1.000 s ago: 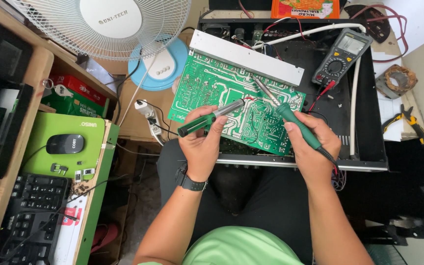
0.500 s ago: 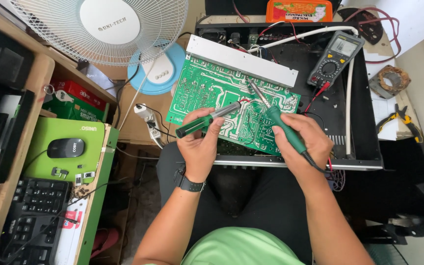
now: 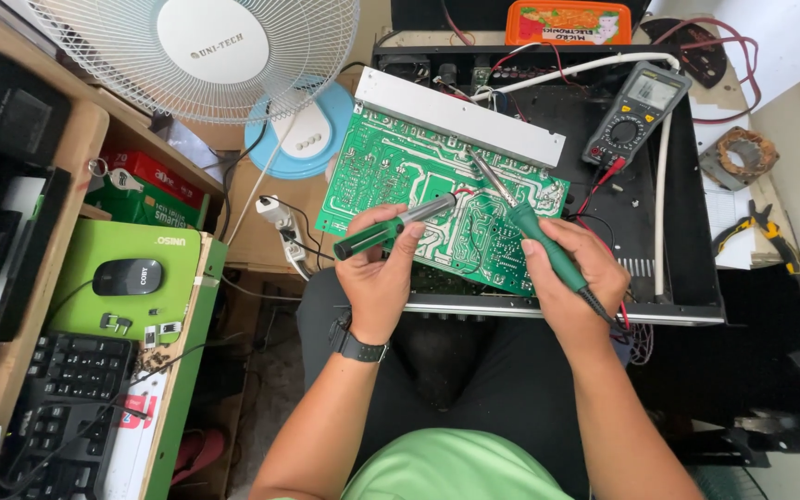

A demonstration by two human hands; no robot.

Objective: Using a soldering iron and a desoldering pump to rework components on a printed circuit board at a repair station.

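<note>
Fingers of the left hand [image 3: 380, 278] are curled shut around a green-handled desoldering pump [image 3: 398, 225], thumb lying along its barrel. The pump's long axis runs low-left to upper-right, its metal nose aimed at the middle of the green circuit board [image 3: 391, 176]. That grip probably keeps the thumb near the release, though the button itself is too small to make out.

The right hand [image 3: 574, 278] is closed in a pen-like hold on a green soldering iron [image 3: 522, 215]. Its long axis slants the opposite way, from lower right up to the left, with the thin tip resting at or just above the board near the pale heat-sink strip [image 3: 460, 113]. The cord trails out behind the wrist. The two tools angle in towards the same patch of copper traces, which suits heating a joint with one while the other stands ready beside it.

The board lies solder side up, propped against the front rail of an open black chassis [image 3: 696, 231], tilted towards the person's lap so the traces face the eye. A multimeter [image 3: 639, 113] rests inside the chassis near the board, its red lead running down towards it. Farther left, on the counter, stand a white fan [image 3: 215, 56], a green mouse pad with a mouse [image 3: 128, 276] and a black keyboard [image 3: 57, 407]. Yellow-handled pliers [image 3: 759, 231] lie well apart at the right.
</note>
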